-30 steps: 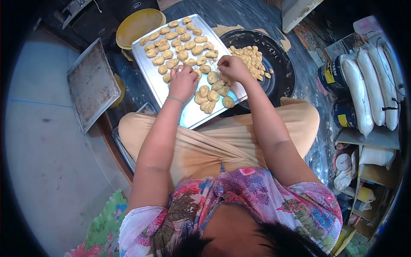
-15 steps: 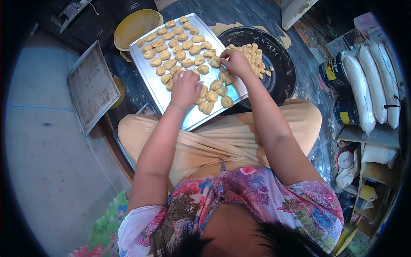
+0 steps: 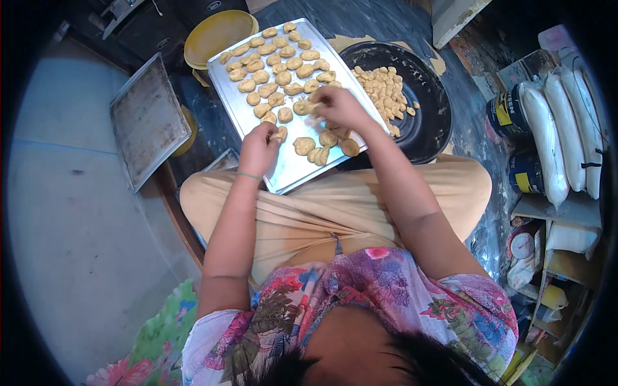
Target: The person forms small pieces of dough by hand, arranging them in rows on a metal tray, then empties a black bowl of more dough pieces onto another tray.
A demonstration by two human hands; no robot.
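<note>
A shiny metal tray (image 3: 283, 172) lies tilted across my lap, its far part covered with rows of small tan dough pieces (image 3: 283, 78). At the tray's left edge my left hand (image 3: 259, 153) has its fingers closed on a dough piece (image 3: 280, 134). My right hand (image 3: 346, 108) is above the tray's right side, pinching another dough piece (image 3: 315, 108); those fingertips are slightly blurred. Below it, several dough pieces sit bunched together near the tray's near right corner, among them a round one (image 3: 304, 146).
Right of the tray stands a black basin (image 3: 430, 132) with a heap of smaller dough lumps (image 3: 385, 90). A yellow round container (image 3: 222, 35) is behind the tray. To the left leans a stained baking tray (image 3: 149, 122). Long white bags (image 3: 544, 138) and shelves line the right.
My left hand has moved left and nearer me, now pinching a dough piece. My right hand has shifted slightly nearer with a piece. The bunch at the near corner has fewer pieces.
</note>
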